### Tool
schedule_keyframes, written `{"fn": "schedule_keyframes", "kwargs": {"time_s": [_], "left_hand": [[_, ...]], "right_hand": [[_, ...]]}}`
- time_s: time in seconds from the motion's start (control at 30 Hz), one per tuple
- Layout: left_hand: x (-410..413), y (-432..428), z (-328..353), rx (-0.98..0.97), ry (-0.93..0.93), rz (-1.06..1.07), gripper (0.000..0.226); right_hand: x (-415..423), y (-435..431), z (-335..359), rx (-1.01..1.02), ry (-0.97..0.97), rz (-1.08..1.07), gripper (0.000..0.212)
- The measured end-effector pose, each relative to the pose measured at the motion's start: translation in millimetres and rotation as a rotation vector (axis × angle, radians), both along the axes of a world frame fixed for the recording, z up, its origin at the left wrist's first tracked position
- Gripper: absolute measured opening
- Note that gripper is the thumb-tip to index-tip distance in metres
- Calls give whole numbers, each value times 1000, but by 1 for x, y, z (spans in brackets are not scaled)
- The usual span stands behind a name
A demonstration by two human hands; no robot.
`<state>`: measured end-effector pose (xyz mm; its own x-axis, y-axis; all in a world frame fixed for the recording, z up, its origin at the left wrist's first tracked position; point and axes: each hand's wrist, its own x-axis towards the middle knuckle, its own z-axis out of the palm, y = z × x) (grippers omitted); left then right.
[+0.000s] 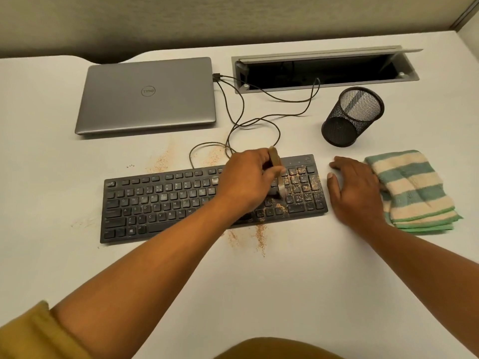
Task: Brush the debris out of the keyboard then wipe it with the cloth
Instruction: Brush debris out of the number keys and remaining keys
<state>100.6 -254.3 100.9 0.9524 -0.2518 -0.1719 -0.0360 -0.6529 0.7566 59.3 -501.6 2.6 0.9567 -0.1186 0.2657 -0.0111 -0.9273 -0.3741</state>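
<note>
Black and dusty, the keyboard (160,203) lay flat on the white counter (285,281), with its long side running left to right in front of us. Tan debris (308,189) was thick over the number pad at its right end, while the letter keys to the left showed only grey dust. More of the same debris lay on the counter in two streaks just in front of the keyboard's near edge and in loose patches behind its far edge.

Our left grip (246,177) reached across the keyboard's right half with its fingers curled round the brush (274,157). The wooden handle stuck up past the knuckles and the pale bristles pointed down onto the keys at the left edge of the number pad.

Our right grip (355,193) held nothing. It lay palm down on the counter just right of the keyboard, its fingers straight and slightly spread. Its outer edge was against the cloth (414,193).

That cloth, striped green and cream, was folded in layers on the counter to the right of the keyboard and apart from it.

Behind the cloth stood a black mesh cup (350,117). A closed grey laptop (147,95) sat behind the keyboard's left half. A thin cable (241,110) looped from the laptop's right side across the counter. One strand of it ran into the open hatch (318,71) set in the counter at the back. A mustard sleeve (26,332) was pushed up our left arm.
</note>
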Motion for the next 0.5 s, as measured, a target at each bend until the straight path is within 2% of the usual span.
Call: {"fn": "schedule_keyframes", "kwargs": {"time_s": [0.17, 0.27, 0.33, 0.43, 0.5], "left_hand": [[-9, 4, 4, -70, -69, 103, 10], [-25, 3, 0, -28, 7, -56, 16], [-31, 6, -1, -30, -15, -56, 16], [-28, 21, 3, -112, -45, 139, 2], [-22, 34, 4, -146, -86, 262, 1]], "right_hand": [[1, -1, 0, -1, 27, -10, 34], [1, -1, -1, -5, 35, -14, 36], [1, -1, -1, -7, 32, -14, 35], [1, -1, -1, -4, 28, -18, 34], [0, -1, -2, -7, 25, -17, 34]]}}
